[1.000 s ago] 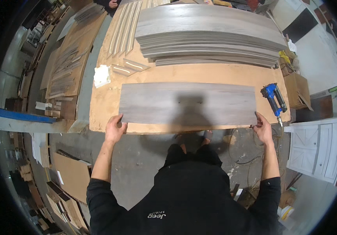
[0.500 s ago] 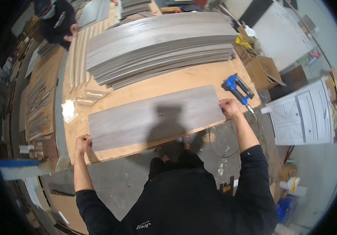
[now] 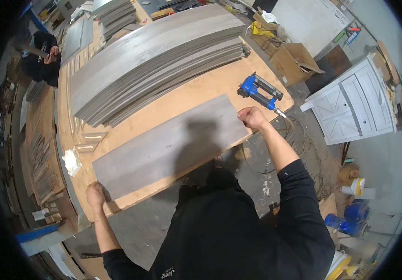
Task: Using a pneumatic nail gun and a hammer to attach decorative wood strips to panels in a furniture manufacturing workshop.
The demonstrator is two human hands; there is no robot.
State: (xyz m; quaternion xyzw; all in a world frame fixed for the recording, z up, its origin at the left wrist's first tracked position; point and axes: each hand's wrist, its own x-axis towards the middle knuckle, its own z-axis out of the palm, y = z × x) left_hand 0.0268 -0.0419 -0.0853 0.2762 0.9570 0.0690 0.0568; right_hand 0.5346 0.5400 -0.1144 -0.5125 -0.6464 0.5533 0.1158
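Observation:
A long grey wood-grain board [image 3: 154, 156] lies on the tan workbench [image 3: 173, 106], along its near edge. My left hand [image 3: 95, 195] is closed on the board's left end, with its fingers partly hidden. At the other end my right hand [image 3: 253, 118] pinches the right edge between thumb and fingers. A blue nail gun [image 3: 260, 92] rests on the bench just beyond my right hand, a hose running from its handle. My shadow falls across the middle of the board.
Behind the board is a tall stack of similar grey boards [image 3: 159, 60]. Small strips with pale glue lines [image 3: 89, 142] and crumpled white material [image 3: 71, 163] sit at the left. A cardboard box [image 3: 296, 63] and white cabinet [image 3: 355, 107] stand right. Another person [image 3: 42, 63] is far left.
My view has turned, so the bench appears more slanted and shifted left. Both hands keep hold of the board's ends. The other person has raised their hands, now with a long piece in them.

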